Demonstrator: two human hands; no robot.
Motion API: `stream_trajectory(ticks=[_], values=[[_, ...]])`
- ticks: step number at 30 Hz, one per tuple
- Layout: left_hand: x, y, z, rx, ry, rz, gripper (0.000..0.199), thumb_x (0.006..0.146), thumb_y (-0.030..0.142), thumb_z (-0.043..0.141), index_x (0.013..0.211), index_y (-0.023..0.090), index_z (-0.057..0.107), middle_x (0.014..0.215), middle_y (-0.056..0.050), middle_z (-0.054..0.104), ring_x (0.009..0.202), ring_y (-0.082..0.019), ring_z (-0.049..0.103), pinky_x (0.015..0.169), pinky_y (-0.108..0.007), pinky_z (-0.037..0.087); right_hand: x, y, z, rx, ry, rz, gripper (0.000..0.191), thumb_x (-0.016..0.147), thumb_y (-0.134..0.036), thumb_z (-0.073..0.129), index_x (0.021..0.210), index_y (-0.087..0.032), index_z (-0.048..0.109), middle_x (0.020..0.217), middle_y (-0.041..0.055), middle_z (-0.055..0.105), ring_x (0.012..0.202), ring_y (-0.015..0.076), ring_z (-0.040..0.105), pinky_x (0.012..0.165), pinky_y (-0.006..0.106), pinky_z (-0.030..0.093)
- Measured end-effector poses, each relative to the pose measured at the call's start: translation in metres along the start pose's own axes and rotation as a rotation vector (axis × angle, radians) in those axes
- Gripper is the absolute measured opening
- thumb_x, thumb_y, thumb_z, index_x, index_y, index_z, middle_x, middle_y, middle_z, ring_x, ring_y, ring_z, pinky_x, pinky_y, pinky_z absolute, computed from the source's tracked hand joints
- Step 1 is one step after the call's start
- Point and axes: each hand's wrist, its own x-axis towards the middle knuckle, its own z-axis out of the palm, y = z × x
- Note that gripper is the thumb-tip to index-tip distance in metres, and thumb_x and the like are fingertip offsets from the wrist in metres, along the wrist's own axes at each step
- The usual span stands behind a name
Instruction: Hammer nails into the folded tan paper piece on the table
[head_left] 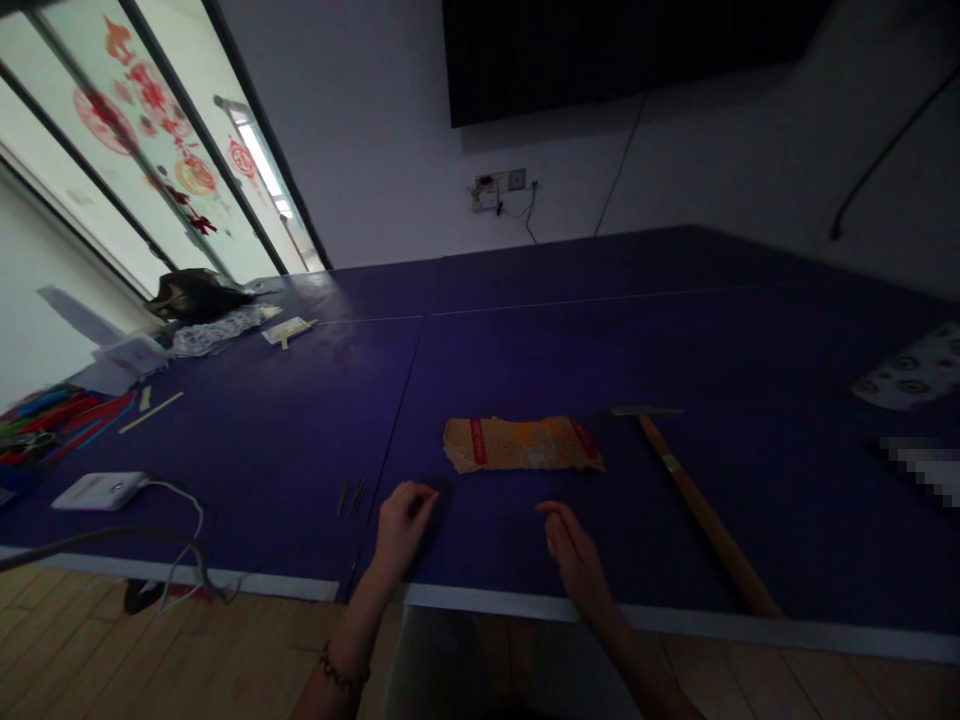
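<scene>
A tan paper-wrapped packet [521, 444] with red bands lies flat on the purple table. Near its lower left is my left hand [403, 520], thumb and forefinger curled together in a ring; anything between them is too dark to make out. Below the packet's right half, my right hand [574, 555] has one finger stretched out and the others loosely bent, with nothing seen in it. Neither hand touches the packet. To the right lies a hammer [705, 510], its metal head away from me. Several thin dark metal pieces [352, 496] lie left of my left hand.
On the left are a white device [101, 491] with a cable, colourful tools [67, 415], and plastic bags [217, 330]. A patterned item [911, 370] and a blurred-out object [926, 470] are at the right. The table's pale front edge [487, 598] runs below my hands.
</scene>
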Motion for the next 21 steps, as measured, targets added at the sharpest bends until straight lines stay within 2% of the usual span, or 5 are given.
stream_trajectory(ticks=[3, 8, 12, 16, 21], values=[[0.02, 0.022, 0.015, -0.066, -0.058, 0.158, 0.024, 0.083, 0.031, 0.042, 0.072, 0.016, 0.058, 0.068, -0.004, 0.06, 0.066, -0.014, 0.056, 0.061, -0.025, 0.045, 0.025, -0.01, -0.01, 0.064, -0.014, -0.025, 0.03, 0.08, -0.04, 0.037, 0.084, -0.017, 0.056, 0.049, -0.0052, 0.04, 0.041, 0.0105, 0.04, 0.037, 0.021, 0.031], [0.076, 0.054, 0.049, -0.064, -0.154, 0.352, 0.025, 0.082, 0.035, 0.044, 0.095, 0.016, 0.057, 0.09, -0.007, 0.062, 0.089, -0.017, 0.056, 0.079, -0.031, 0.045, 0.104, -0.026, -0.031, 0.066, 0.085, -0.095, 0.026, 0.079, -0.038, 0.041, 0.082, -0.018, 0.056, 0.055, -0.0028, 0.049, 0.047, 0.0119, 0.047, 0.045, 0.023, 0.038], [0.103, 0.061, 0.087, 0.054, -0.353, 0.531, 0.06, 0.073, 0.053, 0.051, 0.12, 0.016, 0.041, 0.126, -0.011, 0.045, 0.119, -0.024, 0.036, 0.099, -0.041, 0.029, 0.153, -0.011, -0.03, 0.031, 0.13, -0.085, 0.025, 0.084, -0.035, 0.041, 0.08, -0.016, 0.056, 0.055, -0.0034, 0.05, 0.049, 0.0114, 0.049, 0.049, 0.024, 0.042], [0.104, 0.052, 0.113, 0.178, -0.458, 0.558, 0.078, 0.069, 0.065, 0.044, 0.125, 0.012, 0.033, 0.131, -0.015, 0.038, 0.122, -0.026, 0.032, 0.102, -0.044, 0.021, 0.162, 0.017, -0.021, 0.003, 0.121, -0.046, 0.022, 0.086, -0.033, 0.045, 0.086, -0.014, 0.056, 0.074, -0.0007, 0.058, 0.056, 0.0088, 0.054, 0.052, 0.024, 0.046], [0.099, 0.043, 0.121, 0.209, -0.457, 0.564, 0.092, 0.058, 0.071, 0.049, 0.126, 0.012, 0.03, 0.128, -0.015, 0.041, 0.12, -0.028, 0.034, 0.102, -0.045, 0.018, 0.155, 0.031, -0.019, -0.004, 0.118, -0.06, 0.027, 0.084, -0.037, 0.041, 0.073, -0.017, 0.055, 0.058, -0.002, 0.055, 0.048, 0.0109, 0.052, 0.048, 0.025, 0.046]])
